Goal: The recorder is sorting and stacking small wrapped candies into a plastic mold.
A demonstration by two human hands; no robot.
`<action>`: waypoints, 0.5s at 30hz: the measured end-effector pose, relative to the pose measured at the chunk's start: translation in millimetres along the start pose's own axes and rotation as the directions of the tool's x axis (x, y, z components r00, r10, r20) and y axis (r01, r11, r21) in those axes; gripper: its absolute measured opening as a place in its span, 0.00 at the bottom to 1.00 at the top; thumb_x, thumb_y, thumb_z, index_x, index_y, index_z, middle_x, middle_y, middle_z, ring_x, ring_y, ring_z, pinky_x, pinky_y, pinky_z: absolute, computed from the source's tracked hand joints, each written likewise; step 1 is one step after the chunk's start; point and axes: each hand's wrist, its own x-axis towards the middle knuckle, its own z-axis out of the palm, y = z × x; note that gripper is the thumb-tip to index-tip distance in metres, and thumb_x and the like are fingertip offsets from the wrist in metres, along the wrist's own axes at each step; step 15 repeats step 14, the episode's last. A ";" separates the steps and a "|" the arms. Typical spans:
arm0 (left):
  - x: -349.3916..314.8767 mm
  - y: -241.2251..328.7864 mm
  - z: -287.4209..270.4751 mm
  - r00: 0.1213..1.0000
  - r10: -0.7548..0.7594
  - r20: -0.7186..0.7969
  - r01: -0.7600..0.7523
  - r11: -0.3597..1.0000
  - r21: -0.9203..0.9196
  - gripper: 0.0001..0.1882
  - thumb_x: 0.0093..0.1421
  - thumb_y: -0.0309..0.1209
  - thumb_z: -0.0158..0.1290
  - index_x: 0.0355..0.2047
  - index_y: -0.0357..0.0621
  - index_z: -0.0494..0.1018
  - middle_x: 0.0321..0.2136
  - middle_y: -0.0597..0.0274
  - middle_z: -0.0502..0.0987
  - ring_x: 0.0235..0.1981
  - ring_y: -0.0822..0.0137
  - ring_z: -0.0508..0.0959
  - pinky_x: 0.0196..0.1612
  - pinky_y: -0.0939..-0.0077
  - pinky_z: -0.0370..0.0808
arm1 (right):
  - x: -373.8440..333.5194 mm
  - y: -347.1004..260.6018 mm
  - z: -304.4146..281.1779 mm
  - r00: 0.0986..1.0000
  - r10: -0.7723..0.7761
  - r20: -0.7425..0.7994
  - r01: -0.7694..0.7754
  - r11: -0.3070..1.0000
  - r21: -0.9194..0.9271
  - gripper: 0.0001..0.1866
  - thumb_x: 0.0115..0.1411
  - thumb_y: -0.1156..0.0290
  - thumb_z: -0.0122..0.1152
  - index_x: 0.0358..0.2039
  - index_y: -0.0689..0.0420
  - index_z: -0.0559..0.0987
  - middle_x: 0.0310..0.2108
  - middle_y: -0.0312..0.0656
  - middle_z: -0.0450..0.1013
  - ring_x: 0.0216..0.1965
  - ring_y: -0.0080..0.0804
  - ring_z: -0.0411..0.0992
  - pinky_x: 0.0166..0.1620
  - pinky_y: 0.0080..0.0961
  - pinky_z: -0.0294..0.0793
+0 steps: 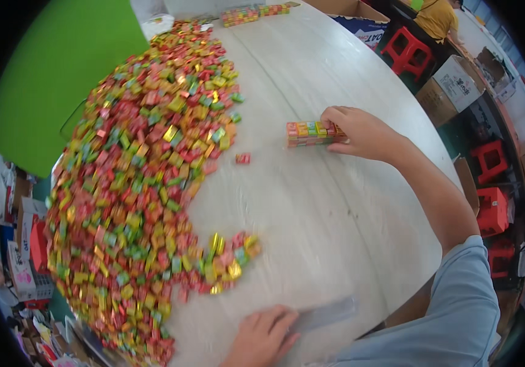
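Note:
My right hand (pixel 363 131) is closed, thumb and fingers pinching the right end of a small block of wrapped candies (pixel 306 133) that stands on the pale table. The candies sit in neat rows of pink, yellow, orange and green. Near the front edge my left hand (pixel 261 335) grips one end of a clear plastic strip (pixel 326 313), which is blurred; its exact shape I cannot make out. A large heap of loose wrapped candies (pixel 140 165) covers the left of the table. One red candy (pixel 243 158) lies apart, between heap and block.
More stacked candy blocks (pixel 255 13) stand at the table's far edge. A green panel (pixel 60 79) rises behind the heap on the left. Beyond the table (pixel 262 202) on the right are an open carton (pixel 354 18), red stools (pixel 406 54), cardboard boxes (pixel 452 92) and a person in yellow (pixel 436 21).

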 end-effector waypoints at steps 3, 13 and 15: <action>35.5 0.8 14.6 0.995 0.025 0.092 -0.016 0.995 -0.094 0.28 0.58 0.34 0.67 0.59 0.46 0.75 0.55 0.51 0.76 0.56 0.49 0.76 0.59 0.53 0.73 | 50.4 50.5 -19.0 0.995 0.076 0.065 -0.082 0.991 0.104 0.21 0.59 0.71 0.74 0.48 0.55 0.70 0.43 0.47 0.75 0.46 0.45 0.76 0.50 0.37 0.76; 100.3 -0.5 39.8 0.998 0.057 0.041 -0.055 0.998 -0.040 0.27 0.57 0.42 0.70 0.54 0.46 0.79 0.54 0.60 0.79 0.44 0.61 0.82 0.47 0.67 0.76 | 209.6 205.1 -36.2 0.954 0.183 -0.239 -0.204 0.977 -0.068 0.26 0.62 0.67 0.72 0.56 0.54 0.69 0.53 0.52 0.76 0.54 0.47 0.77 0.57 0.42 0.75; 101.8 1.4 38.8 0.998 0.050 0.049 -0.047 0.997 -0.063 0.29 0.59 0.41 0.70 0.58 0.49 0.76 0.54 0.59 0.80 0.45 0.59 0.82 0.48 0.65 0.77 | 214.4 210.1 -39.7 0.950 0.193 -0.244 -0.230 0.964 -0.134 0.27 0.63 0.66 0.72 0.57 0.54 0.68 0.54 0.53 0.76 0.56 0.45 0.77 0.58 0.42 0.74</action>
